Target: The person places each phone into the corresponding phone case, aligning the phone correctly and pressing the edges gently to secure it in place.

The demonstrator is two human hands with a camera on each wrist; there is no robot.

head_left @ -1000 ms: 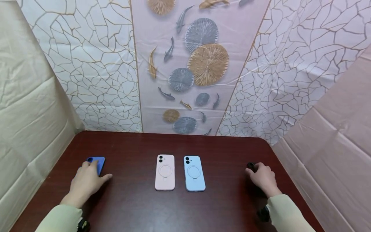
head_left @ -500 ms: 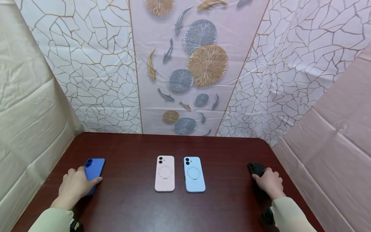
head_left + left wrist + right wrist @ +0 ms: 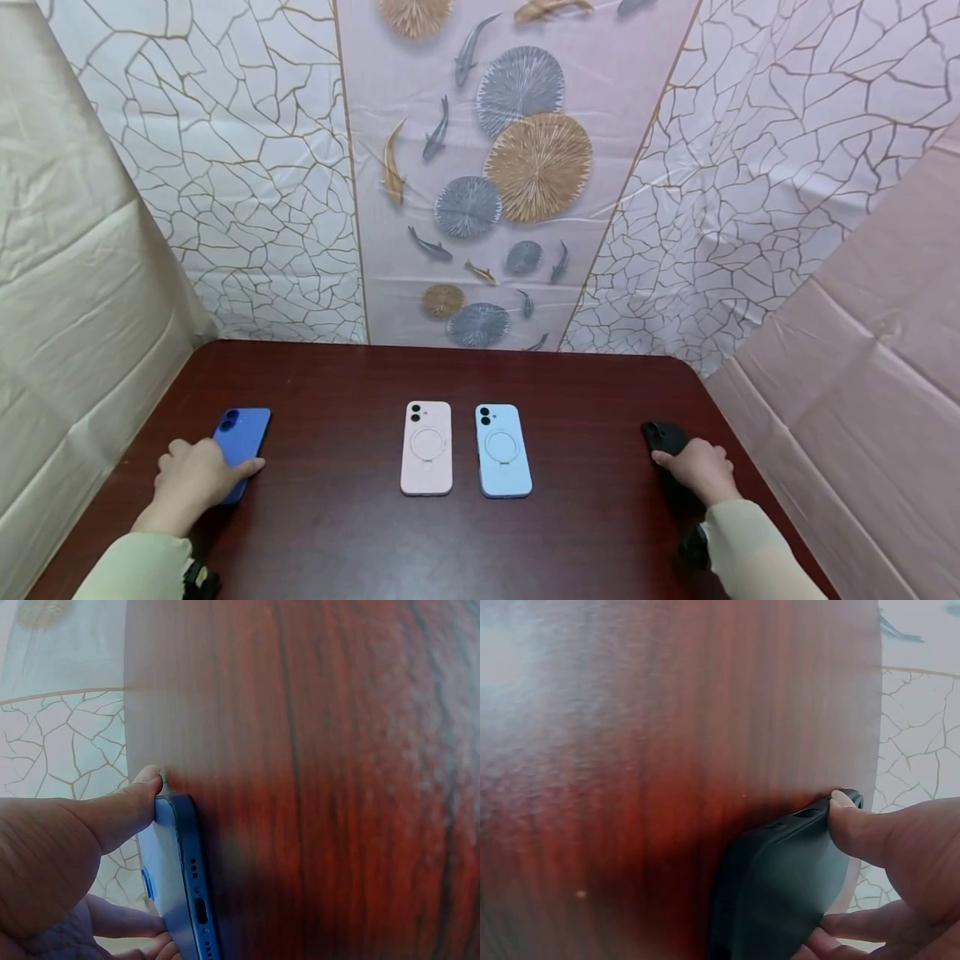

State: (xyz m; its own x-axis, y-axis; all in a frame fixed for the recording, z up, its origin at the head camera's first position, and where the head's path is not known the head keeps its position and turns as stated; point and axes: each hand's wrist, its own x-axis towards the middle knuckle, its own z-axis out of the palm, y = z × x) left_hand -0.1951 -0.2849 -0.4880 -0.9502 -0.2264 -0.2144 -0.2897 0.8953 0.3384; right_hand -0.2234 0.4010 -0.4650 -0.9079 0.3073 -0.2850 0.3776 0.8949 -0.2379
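Gripping the blue phone (image 3: 244,437) near the left edge of the table (image 3: 337,533), your left hand (image 3: 187,479) has slid lower, baring its cameras (image 3: 230,417); your right hand (image 3: 703,471), likewise lower, grips the black phone (image 3: 667,437) near the right edge. Both appear controlled.

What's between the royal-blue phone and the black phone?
Two flat phones, a gap between them, on the glossy red-brown table: pale pink phone nearer the royal-blue phone, light-blue phone nearer the black phone. Shows in the head view.
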